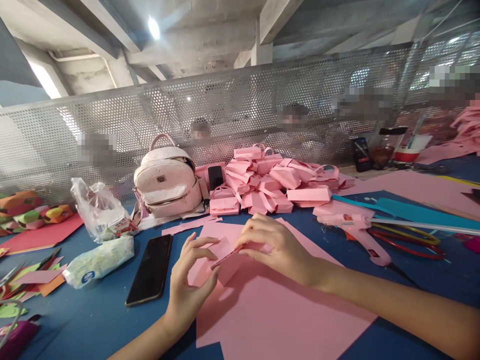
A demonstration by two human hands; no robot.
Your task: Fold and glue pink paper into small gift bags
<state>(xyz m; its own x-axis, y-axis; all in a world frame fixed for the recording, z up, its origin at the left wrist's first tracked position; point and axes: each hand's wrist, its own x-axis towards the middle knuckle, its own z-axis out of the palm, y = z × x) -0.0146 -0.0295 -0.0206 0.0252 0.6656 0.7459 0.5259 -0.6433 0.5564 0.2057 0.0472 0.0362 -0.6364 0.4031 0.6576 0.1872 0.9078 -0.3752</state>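
Note:
My right hand pinches a folded piece of pink paper between thumb and fingertips, just above the pink sheets. At the left end of that piece, my left hand has its fingers apart, with the thumb tip close to the paper's edge. Whether the thumb touches it I cannot tell. Beneath both hands lie large pink sheets, stacked unevenly on the blue table. Behind them rises a heap of folded pink paper boxes, several with strip handles.
A black phone and a tissue pack lie on the left, near a plastic bag. A pale pink backpack stands behind. On the right is a pink glue gun with its cord. A perforated metal panel closes the back.

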